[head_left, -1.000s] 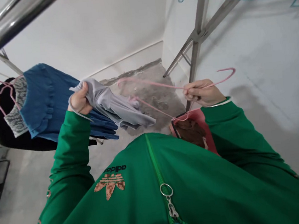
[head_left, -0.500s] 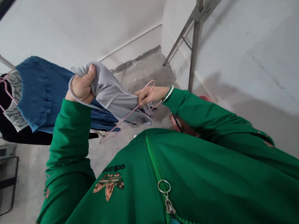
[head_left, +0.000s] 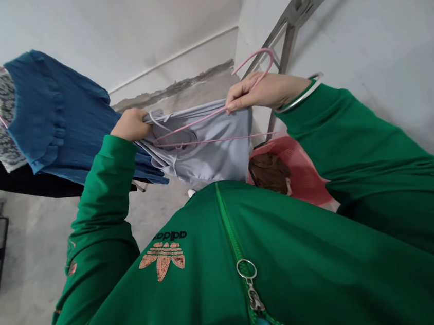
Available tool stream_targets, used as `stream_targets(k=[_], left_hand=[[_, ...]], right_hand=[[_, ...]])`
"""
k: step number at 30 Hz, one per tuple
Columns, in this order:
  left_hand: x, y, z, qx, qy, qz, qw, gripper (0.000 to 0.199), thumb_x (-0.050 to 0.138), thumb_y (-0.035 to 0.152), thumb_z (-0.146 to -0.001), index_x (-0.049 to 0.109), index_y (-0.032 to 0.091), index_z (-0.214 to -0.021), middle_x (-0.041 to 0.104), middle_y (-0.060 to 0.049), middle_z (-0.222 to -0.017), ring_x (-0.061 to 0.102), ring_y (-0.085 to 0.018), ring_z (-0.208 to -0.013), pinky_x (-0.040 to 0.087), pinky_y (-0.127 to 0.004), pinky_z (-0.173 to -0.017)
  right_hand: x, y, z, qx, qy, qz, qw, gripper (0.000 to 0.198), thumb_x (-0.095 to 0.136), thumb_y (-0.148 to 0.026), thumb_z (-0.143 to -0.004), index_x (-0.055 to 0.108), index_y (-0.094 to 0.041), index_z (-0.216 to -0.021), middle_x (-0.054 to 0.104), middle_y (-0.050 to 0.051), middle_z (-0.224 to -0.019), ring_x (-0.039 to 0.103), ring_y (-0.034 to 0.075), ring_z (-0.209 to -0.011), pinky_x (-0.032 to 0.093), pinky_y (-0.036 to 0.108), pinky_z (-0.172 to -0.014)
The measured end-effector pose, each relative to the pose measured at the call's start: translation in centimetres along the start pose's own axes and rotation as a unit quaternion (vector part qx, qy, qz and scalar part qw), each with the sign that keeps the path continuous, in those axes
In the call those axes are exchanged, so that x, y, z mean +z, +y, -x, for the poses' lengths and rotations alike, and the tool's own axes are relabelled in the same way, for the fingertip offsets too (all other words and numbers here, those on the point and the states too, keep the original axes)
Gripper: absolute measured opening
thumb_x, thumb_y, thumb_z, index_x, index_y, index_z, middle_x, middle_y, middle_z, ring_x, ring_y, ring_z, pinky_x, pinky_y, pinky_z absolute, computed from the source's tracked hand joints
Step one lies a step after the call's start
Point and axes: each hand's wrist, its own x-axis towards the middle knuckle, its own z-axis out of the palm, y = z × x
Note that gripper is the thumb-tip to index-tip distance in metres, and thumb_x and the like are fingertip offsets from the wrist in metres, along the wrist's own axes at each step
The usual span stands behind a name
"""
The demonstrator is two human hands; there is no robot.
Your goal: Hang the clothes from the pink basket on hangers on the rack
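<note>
My left hand [head_left: 132,125] is closed on an edge of a light grey garment [head_left: 216,155], which hangs spread out in front of me. A thin strap of it loops beside my fingers. My right hand [head_left: 250,93] pinches a pink clothes hanger [head_left: 193,127] near the base of its hook. The hook rises above my right fingers. One end of the hanger points left at the garment's opening, near my left hand. Whether my right fingers also grip the cloth, I cannot tell.
On the left hang a blue ruffled garment [head_left: 65,116] with a grey patterned collar and a black garment [head_left: 29,182], on pink hangers. Below my right arm stands a red basket [head_left: 306,168] with brown cloth [head_left: 270,172] in it. Metal rack bars [head_left: 294,14] cross the upper right.
My right hand has moved right and up with the hanger. The grey garment, bunched before, is now spread between my hands. My left hand has lowered slightly. More of the red basket shows.
</note>
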Motion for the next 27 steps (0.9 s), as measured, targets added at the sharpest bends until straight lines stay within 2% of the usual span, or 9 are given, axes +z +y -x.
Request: stream_targets(k=[5,9,12,14,16,18,21,24,27], left_hand=[[0.5,0.6,0.4,0.012,0.042,0.056,0.997,0.010,0.063,0.014,-0.069,0.056,0.015,-0.062,0.044,0.002,-0.052,0.060,-0.021,-0.082,0.046,-0.030,-0.085],[2.1,1.2,0.8,0.018,0.028,0.218,0.975,0.031,0.069,0.038,-0.074,0.053,0.015,-0.059,0.046,0.001,-0.052,0.061,-0.022,-0.080,0.049,-0.030,-0.076],[3.4,1.4,0.8,0.008,0.043,0.357,0.933,0.044,0.058,0.058,-0.080,0.057,0.015,-0.067,0.058,-0.003,-0.063,0.063,-0.023,-0.087,0.051,-0.033,-0.077],[3.8,1.4,0.8,0.006,0.061,0.446,0.893,0.054,0.047,0.068,-0.082,0.061,0.016,-0.082,0.067,-0.006,-0.080,0.062,-0.023,-0.099,0.051,-0.036,-0.086],[3.9,1.3,1.1,0.010,0.087,0.512,0.855,0.064,0.035,0.075,-0.083,0.060,0.018,-0.100,0.069,-0.007,-0.101,0.059,-0.022,-0.109,0.048,-0.038,-0.096],[4.2,1.2,1.7,0.018,0.103,0.540,0.835,0.071,0.025,0.078,-0.083,0.056,0.022,-0.112,0.067,-0.007,-0.114,0.057,-0.022,-0.114,0.047,-0.039,-0.100],[6.0,0.6,3.0,0.022,0.045,0.506,0.861,0.075,0.029,0.083,-0.079,0.056,0.021,-0.112,0.069,-0.010,-0.108,0.058,-0.027,-0.114,0.050,-0.043,-0.096],[7.8,-0.4,3.7,0.016,-0.052,0.442,0.895,0.059,0.067,0.068,-0.067,0.062,0.019,-0.099,0.071,-0.011,-0.087,0.062,-0.032,-0.106,0.053,-0.045,-0.088],[8.0,-1.3,3.3,-0.004,-0.047,0.302,0.952,0.042,0.074,0.050,-0.065,0.065,0.019,-0.092,0.071,-0.010,-0.084,0.065,-0.031,-0.099,0.051,-0.042,-0.090]], right_hand=[[-0.3,-0.6,-0.2,0.041,0.092,0.088,0.991,0.019,0.065,-0.037,-0.081,0.071,-0.020,-0.072,0.069,0.005,-0.076,0.062,0.023,-0.080,0.049,0.040,-0.079],[0.8,-1.0,-0.8,0.053,0.145,0.140,0.978,0.019,0.062,-0.031,-0.081,0.069,-0.020,-0.067,0.069,0.006,-0.078,0.062,0.023,-0.085,0.050,0.039,-0.082],[1.4,-0.8,-0.9,0.058,0.156,0.146,0.975,0.020,0.062,-0.032,-0.081,0.069,-0.018,-0.069,0.069,0.006,-0.077,0.063,0.022,-0.083,0.051,0.038,-0.082],[1.3,-0.6,-0.8,0.057,0.164,0.138,0.975,0.021,0.062,-0.035,-0.082,0.070,-0.018,-0.072,0.068,0.006,-0.076,0.062,0.021,-0.080,0.051,0.037,-0.080],[1.1,-0.4,-0.6,0.049,0.173,0.130,0.975,0.022,0.062,-0.037,-0.082,0.071,-0.018,-0.075,0.069,0.005,-0.076,0.062,0.020,-0.078,0.052,0.035,-0.077],[0.8,-0.4,-0.5,0.037,0.183,0.128,0.974,0.022,0.062,-0.037,-0.081,0.072,-0.018,-0.077,0.069,0.005,-0.076,0.061,0.019,-0.078,0.052,0.033,-0.076],[0.4,-0.8,-0.7,0.024,0.203,0.129,0.970,0.023,0.062,-0.037,-0.081,0.073,-0.017,-0.082,0.069,0.005,-0.077,0.061,0.020,-0.080,0.052,0.033,-0.077],[0.1,-1.3,-1.1,0.032,0.218,0.131,0.967,0.021,0.063,-0.035,-0.080,0.073,-0.017,-0.083,0.069,0.006,-0.079,0.062,0.020,-0.083,0.051,0.033,-0.077],[0.2,-1.6,-1.5,0.051,0.222,0.134,0.964,0.017,0.063,-0.034,-0.079,0.072,-0.019,-0.078,0.069,0.006,-0.080,0.062,0.020,-0.087,0.050,0.031,-0.079]])
